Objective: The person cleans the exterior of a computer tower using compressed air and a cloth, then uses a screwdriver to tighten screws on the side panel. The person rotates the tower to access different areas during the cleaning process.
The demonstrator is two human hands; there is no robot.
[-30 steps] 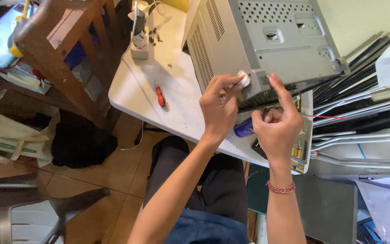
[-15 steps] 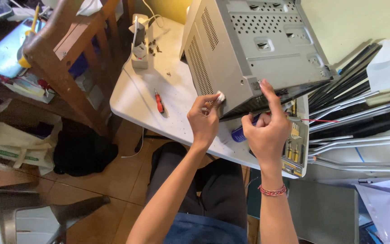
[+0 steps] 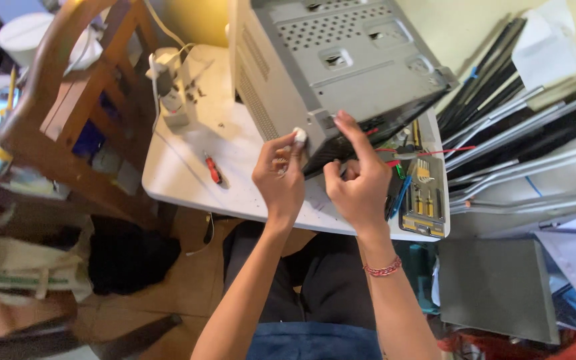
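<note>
We pinch a small white piece (image 3: 299, 136) between the thumb and fingertips of our left hand (image 3: 279, 177), holding it right against the lower corner of the grey metal computer case (image 3: 341, 67), which stands tilted on the white table (image 3: 188, 173) toward its far edge. Our left forearm rises from the near edge, wrist bent back, fingers closed on the piece. Our right hand (image 3: 358, 183) sits just beside it, forefinger stretched up to touch the case's lower edge while the other fingers curl in toward the palm; we cannot tell whether they hold anything. A red bracelet (image 3: 383, 269) circles that wrist. At the table's near right corner lies an open yellow tool tray (image 3: 423, 200) with small driver bits in rows. A red screwdriver (image 3: 213, 167) lies near the near edge, left of our hands, and a white power strip (image 3: 168, 93) sits at the far left corner.
</note>
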